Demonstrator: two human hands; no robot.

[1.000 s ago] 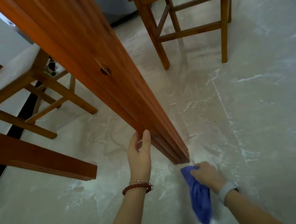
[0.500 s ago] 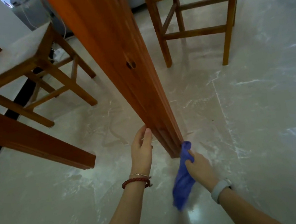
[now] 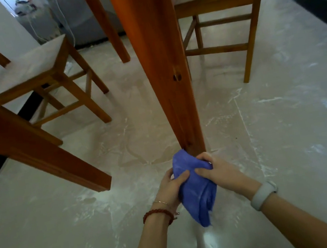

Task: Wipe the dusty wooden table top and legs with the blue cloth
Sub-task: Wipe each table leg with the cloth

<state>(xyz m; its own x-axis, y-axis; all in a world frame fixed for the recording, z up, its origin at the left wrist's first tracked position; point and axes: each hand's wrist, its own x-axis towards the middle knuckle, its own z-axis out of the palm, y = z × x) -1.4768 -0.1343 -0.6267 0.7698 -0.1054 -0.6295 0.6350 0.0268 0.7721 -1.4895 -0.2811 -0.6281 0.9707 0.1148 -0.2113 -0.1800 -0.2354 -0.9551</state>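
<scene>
A reddish wooden table leg [image 3: 162, 64] runs from the top of the view down to the floor in the middle. The blue cloth [image 3: 196, 191] is bunched just in front of its foot, touching the leg's base. My left hand [image 3: 171, 188] grips the cloth's left side and my right hand [image 3: 218, 170] grips its upper right part. A loose end of the cloth hangs down between my wrists. A second table leg [image 3: 34, 147] slants across the left, and a third [image 3: 107, 24] stands further back.
A wooden chair [image 3: 30, 73] stands at the left and another chair [image 3: 223, 2] at the back right. The pale floor [image 3: 296, 125] carries white dust streaks. A grey appliance with a cable [image 3: 62, 22] is at the back. A dark skirting [image 3: 310, 2] lines the right wall.
My left hand has let go of the table leg and taken hold of the cloth. The cloth has come away from the leg's side and is bunched between both hands.
</scene>
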